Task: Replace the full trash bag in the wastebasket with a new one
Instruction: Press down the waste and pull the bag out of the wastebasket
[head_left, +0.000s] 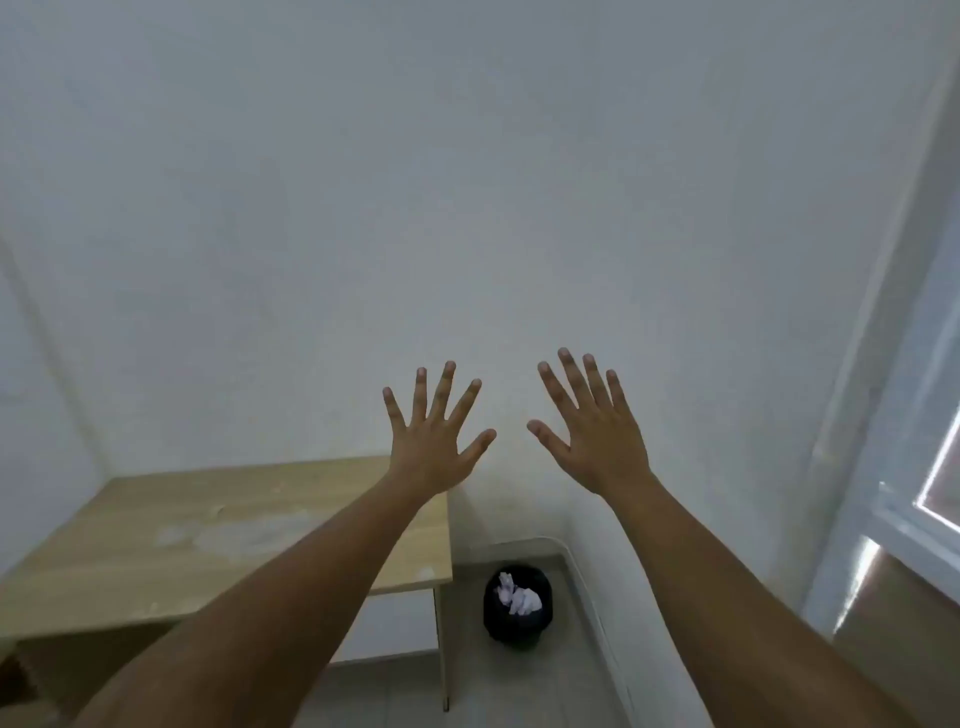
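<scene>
While both hands, left hand (434, 441) and right hand (597, 436), hang spread and empty, the wastebasket (518, 605) (black bag, crumpled paper inside) stands on the floor below them, beside the table (156, 545), roughly between both.

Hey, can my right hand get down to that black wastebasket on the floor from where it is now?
Probably yes, though not yet. The right hand is raised with fingers spread, holding nothing, well above the wastebasket. The basket stands in the open beside the desk, nothing covering its top, so reaching down looks unobstructed.
</scene>
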